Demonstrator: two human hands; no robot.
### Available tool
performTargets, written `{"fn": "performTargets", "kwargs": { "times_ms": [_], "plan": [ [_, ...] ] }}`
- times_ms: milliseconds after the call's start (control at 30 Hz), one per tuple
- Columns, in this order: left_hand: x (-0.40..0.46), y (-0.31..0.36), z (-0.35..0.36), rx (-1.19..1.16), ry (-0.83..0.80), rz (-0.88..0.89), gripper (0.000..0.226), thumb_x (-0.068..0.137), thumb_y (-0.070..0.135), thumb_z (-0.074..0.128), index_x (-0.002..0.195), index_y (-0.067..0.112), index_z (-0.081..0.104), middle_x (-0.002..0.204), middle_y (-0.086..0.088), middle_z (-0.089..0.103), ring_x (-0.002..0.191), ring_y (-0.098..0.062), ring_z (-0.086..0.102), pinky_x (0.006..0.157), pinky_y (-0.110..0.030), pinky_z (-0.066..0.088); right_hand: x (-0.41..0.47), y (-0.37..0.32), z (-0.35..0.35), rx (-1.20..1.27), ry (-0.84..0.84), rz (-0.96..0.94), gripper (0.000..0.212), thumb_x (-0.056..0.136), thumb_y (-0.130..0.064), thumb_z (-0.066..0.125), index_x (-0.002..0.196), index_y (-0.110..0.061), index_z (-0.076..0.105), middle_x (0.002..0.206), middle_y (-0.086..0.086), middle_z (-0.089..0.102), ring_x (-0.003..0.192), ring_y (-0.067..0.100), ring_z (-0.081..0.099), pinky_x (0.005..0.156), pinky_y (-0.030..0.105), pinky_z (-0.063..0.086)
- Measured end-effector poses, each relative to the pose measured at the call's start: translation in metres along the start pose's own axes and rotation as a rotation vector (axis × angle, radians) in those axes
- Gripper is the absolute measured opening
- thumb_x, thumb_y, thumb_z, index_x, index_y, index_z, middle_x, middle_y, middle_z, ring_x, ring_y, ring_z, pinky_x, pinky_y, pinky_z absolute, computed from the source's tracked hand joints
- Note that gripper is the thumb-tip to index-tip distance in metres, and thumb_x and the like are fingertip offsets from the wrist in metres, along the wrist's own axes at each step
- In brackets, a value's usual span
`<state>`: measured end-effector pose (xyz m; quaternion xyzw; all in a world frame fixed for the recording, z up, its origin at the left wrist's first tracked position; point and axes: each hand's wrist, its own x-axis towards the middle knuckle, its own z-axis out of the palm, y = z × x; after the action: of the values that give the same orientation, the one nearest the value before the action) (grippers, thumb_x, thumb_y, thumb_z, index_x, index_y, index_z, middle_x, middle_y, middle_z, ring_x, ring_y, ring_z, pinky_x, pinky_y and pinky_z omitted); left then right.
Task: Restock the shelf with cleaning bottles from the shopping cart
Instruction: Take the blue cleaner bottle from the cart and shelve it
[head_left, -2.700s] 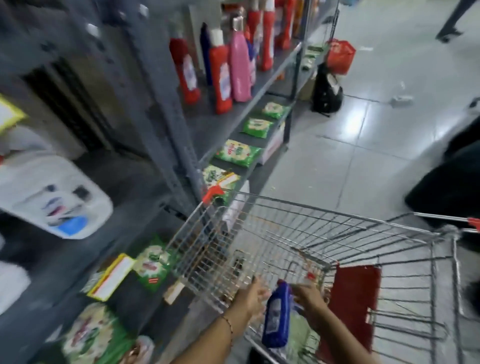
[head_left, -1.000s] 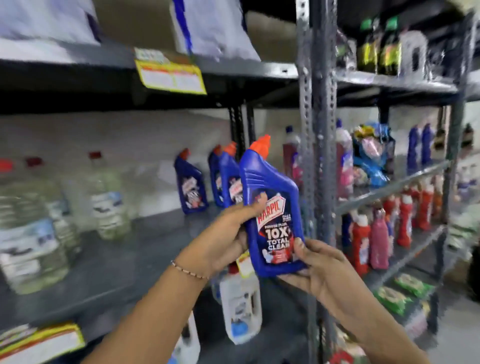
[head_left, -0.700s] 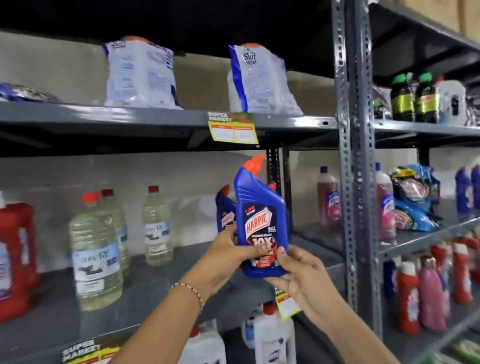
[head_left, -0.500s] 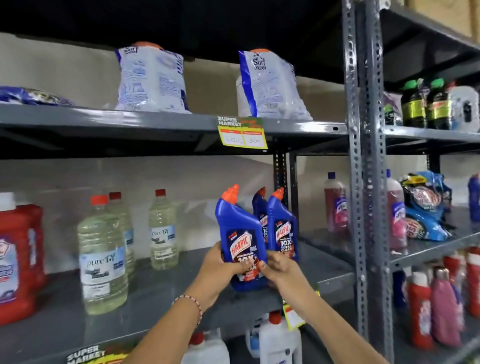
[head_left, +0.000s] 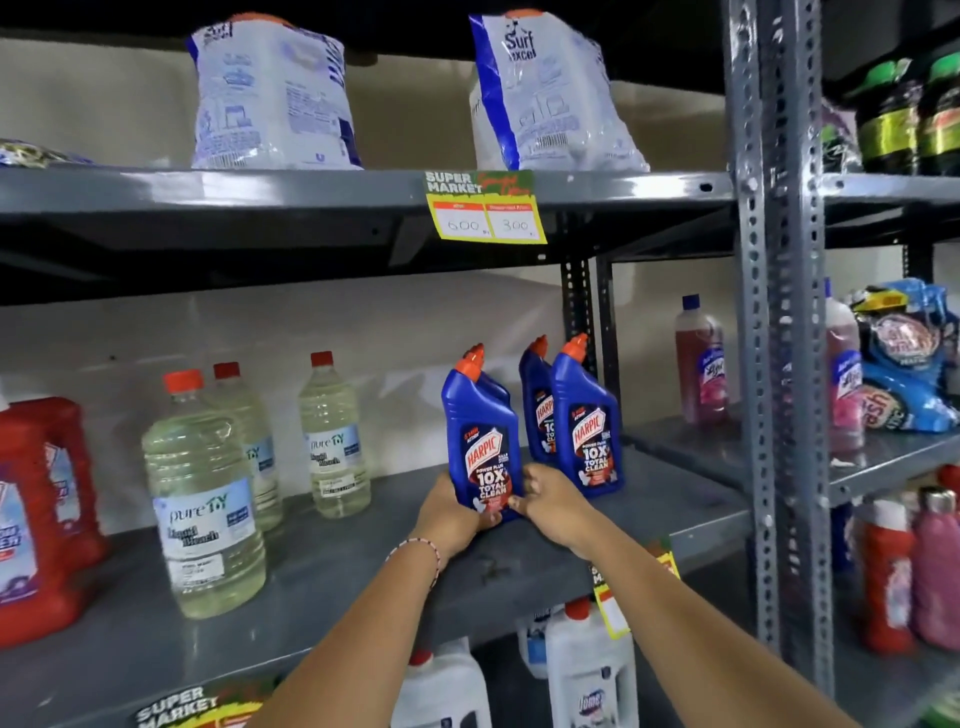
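Note:
A blue Harpic bottle (head_left: 483, 441) with an orange cap stands upright on the grey middle shelf (head_left: 519, 566). My left hand (head_left: 451, 517) grips its lower left side and my right hand (head_left: 548, 499) holds its lower right corner. Just to its right stand two more blue Harpic bottles (head_left: 589, 426), one behind the other. A further blue bottle shows directly behind the one I hold. The shopping cart is out of view.
Clear bleach bottles (head_left: 205, 499) and red jugs (head_left: 36, 504) stand to the left on the same shelf. Detergent bags (head_left: 545, 93) sit on the shelf above. A grey upright post (head_left: 774, 338) divides the bays, with more bottles to its right. White jugs (head_left: 587, 670) stand below.
I lifted the blue bottle out of the cart, brought it up to the middle shelf, and lowered it next to the other blue bottles, where its base now meets the shelf.

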<state>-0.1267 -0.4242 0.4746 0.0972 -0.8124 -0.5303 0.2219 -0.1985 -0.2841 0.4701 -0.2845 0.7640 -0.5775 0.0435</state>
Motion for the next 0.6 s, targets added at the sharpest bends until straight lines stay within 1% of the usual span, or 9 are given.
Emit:
{"fn": "performTargets", "kwargs": {
  "times_ms": [33, 100, 233, 333, 400, 433, 500, 533, 600],
  "plan": [
    [0.003, 0.0, 0.002, 0.0, 0.002, -0.014, 0.069, 0.066, 0.002, 0.085, 0.128, 0.009, 0.055, 0.12, -0.01, 0.07, 0.112, -0.028, 0.065, 0.104, -0.046, 0.049, 0.003, 0.001, 0.0, -0.004, 0.012, -0.003, 0.044, 0.092, 0.006, 0.059, 0.135, -0.001, 0.054, 0.133, 0.012, 0.065, 0.122, 0.024, 0.061, 0.105, 0.036, 0.049],
    [0.009, -0.003, 0.004, 0.01, 0.008, -0.023, 0.07, 0.066, 0.003, 0.086, 0.129, 0.009, 0.055, 0.119, -0.01, 0.071, 0.111, -0.028, 0.066, 0.103, -0.046, 0.05, 0.007, 0.003, -0.001, -0.019, 0.02, 0.0, 0.046, 0.092, 0.006, 0.059, 0.137, 0.0, 0.052, 0.135, 0.015, 0.064, 0.124, 0.026, 0.06, 0.109, 0.042, 0.047],
    [0.007, -0.006, 0.006, 0.006, 0.008, -0.033, 0.063, 0.068, 0.004, 0.085, 0.125, 0.01, 0.06, 0.117, -0.01, 0.072, 0.105, -0.024, 0.067, 0.098, -0.041, 0.053, 0.008, 0.005, -0.001, -0.039, 0.018, 0.016, 0.044, 0.092, 0.003, 0.061, 0.135, 0.0, 0.053, 0.134, 0.015, 0.065, 0.124, 0.028, 0.061, 0.108, 0.044, 0.047],
    [-0.014, 0.005, 0.007, -0.051, 0.045, -0.036, 0.054, 0.072, -0.001, 0.081, 0.123, 0.0, 0.064, 0.117, -0.018, 0.072, 0.101, -0.024, 0.066, 0.096, -0.038, 0.053, -0.012, -0.005, -0.002, -0.003, 0.023, 0.007, 0.041, 0.09, 0.011, 0.057, 0.131, 0.008, 0.055, 0.132, 0.023, 0.064, 0.125, 0.035, 0.059, 0.11, 0.045, 0.045],
    [-0.034, 0.017, 0.01, -0.203, -0.003, -0.052, 0.047, 0.079, -0.012, 0.07, 0.125, -0.008, 0.062, 0.124, -0.027, 0.066, 0.101, -0.023, 0.061, 0.097, -0.037, 0.051, -0.034, -0.014, -0.007, 0.063, 0.056, 0.01, 0.04, 0.09, 0.014, 0.055, 0.13, 0.015, 0.052, 0.132, 0.031, 0.06, 0.126, 0.04, 0.056, 0.107, 0.039, 0.044],
    [-0.047, 0.023, 0.014, -0.273, -0.057, -0.063, 0.046, 0.082, -0.015, 0.065, 0.127, -0.01, 0.06, 0.126, -0.028, 0.064, 0.103, -0.024, 0.059, 0.097, -0.038, 0.05, -0.049, -0.016, -0.011, 0.119, 0.071, 0.016, 0.04, 0.092, 0.013, 0.054, 0.131, 0.018, 0.05, 0.133, 0.034, 0.058, 0.127, 0.042, 0.054, 0.102, 0.034, 0.044],
    [-0.072, 0.033, 0.024, -0.345, -0.089, -0.045, 0.047, 0.084, -0.013, 0.061, 0.131, -0.01, 0.056, 0.122, -0.028, 0.063, 0.106, -0.028, 0.058, 0.092, -0.039, 0.051, -0.083, -0.013, -0.024, 0.206, 0.136, -0.077, 0.042, 0.095, 0.009, 0.052, 0.136, 0.018, 0.045, 0.138, 0.034, 0.054, 0.131, 0.04, 0.051, 0.092, 0.025, 0.047],
    [-0.087, 0.035, 0.032, -0.368, -0.034, -0.001, 0.047, 0.085, -0.011, 0.062, 0.131, -0.009, 0.055, 0.121, -0.024, 0.063, 0.108, -0.03, 0.059, 0.09, -0.039, 0.051, -0.107, -0.006, -0.032, 0.266, 0.18, -0.126, 0.044, 0.096, 0.009, 0.051, 0.139, 0.015, 0.043, 0.14, 0.033, 0.052, 0.132, 0.035, 0.051, 0.089, 0.017, 0.049],
    [-0.121, 0.036, 0.054, -0.486, 0.142, 0.098, 0.05, 0.084, -0.01, 0.062, 0.133, -0.002, 0.052, 0.134, -0.018, 0.06, 0.124, -0.028, 0.059, 0.102, -0.038, 0.05, -0.159, 0.017, -0.048, 0.461, 0.298, -0.134, 0.042, 0.096, 0.012, 0.049, 0.138, 0.012, 0.046, 0.138, 0.033, 0.053, 0.122, 0.025, 0.055, 0.082, 0.008, 0.051]
  ]
}}
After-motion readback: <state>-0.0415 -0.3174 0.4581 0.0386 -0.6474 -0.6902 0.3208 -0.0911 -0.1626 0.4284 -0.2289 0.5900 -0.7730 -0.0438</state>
